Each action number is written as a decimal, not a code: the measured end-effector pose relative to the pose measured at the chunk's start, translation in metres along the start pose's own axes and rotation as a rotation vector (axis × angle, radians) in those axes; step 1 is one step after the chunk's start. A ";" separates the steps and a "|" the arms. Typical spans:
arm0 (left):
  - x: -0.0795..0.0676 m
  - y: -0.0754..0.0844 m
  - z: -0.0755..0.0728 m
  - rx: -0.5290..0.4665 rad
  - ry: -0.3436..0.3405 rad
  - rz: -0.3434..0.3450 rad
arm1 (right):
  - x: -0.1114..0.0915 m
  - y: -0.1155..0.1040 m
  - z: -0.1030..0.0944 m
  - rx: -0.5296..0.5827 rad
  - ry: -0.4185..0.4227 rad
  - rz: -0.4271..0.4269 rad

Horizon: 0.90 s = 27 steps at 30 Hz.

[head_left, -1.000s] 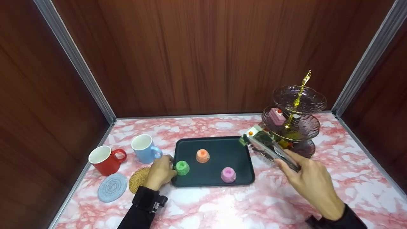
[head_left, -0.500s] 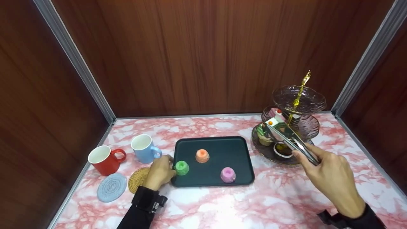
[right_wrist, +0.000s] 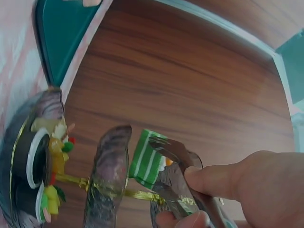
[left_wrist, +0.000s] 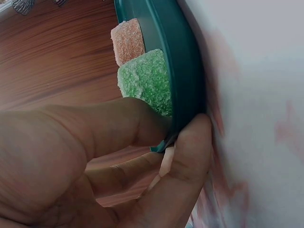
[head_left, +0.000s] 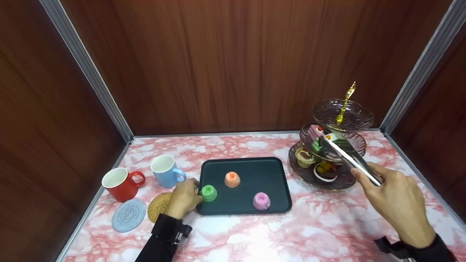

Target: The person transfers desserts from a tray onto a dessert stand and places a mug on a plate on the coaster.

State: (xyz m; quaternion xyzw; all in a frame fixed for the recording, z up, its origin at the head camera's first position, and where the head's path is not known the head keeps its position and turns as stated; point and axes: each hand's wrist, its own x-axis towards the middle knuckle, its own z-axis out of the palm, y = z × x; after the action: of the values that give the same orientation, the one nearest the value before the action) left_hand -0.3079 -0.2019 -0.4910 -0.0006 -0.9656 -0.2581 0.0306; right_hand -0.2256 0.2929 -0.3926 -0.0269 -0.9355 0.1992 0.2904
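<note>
I've got the right hand [head_left: 397, 203] gripping metal tongs [head_left: 349, 159]. The green cake [right_wrist: 146, 159] is between the tong tips, at the middle plate of the tiered stand [head_left: 326, 112]. Right wrist cam gives me the cake's green-and-white striped side; head cam mostly gives its top with the orange ball. Can't tell if the cake touches the plate

Next to it, on the same plate: pink cake [head_left: 313, 131]. Bottom plate has a cupcake [head_left: 304, 157] and a fruit tart [head_left: 325, 171]; right wrist cam sees the sweets there side-on, white rims and fruit toppings showing. Pink cake I only pick out from the head

Left hand [head_left: 184, 198] is pinching the left rim of the dark green tray [head_left: 255, 169]. Head hides the grip; left wrist cam has the thumb inside the rim and a finger outside, against the desk [head_left: 218, 236]. Thumb overlaps the green sweet [head_left: 209, 193], contact unclear. Orange sweet [head_left: 232, 179] is in both those views; of the two, only head gets the pink sweet [head_left: 261, 201], front right on the tray

Further left, head only: tan coaster [head_left: 157, 207], blue mug [head_left: 164, 173], grey-blue coaster [head_left: 128, 215], red mug [head_left: 122, 186]
</note>
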 end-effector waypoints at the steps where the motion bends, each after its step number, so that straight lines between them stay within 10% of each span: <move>1: 0.000 0.000 0.000 0.002 0.002 0.004 | 0.001 0.002 -0.001 -0.011 -0.002 0.005; 27: -0.001 0.000 0.001 -0.028 -0.013 -0.010 | 0.015 0.017 0.001 -0.094 -0.116 0.132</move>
State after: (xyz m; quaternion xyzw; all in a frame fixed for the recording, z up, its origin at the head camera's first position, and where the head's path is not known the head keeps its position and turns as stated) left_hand -0.3072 -0.2016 -0.4919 0.0019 -0.9621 -0.2718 0.0229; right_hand -0.2396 0.3106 -0.3920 -0.0904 -0.9553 0.1751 0.2203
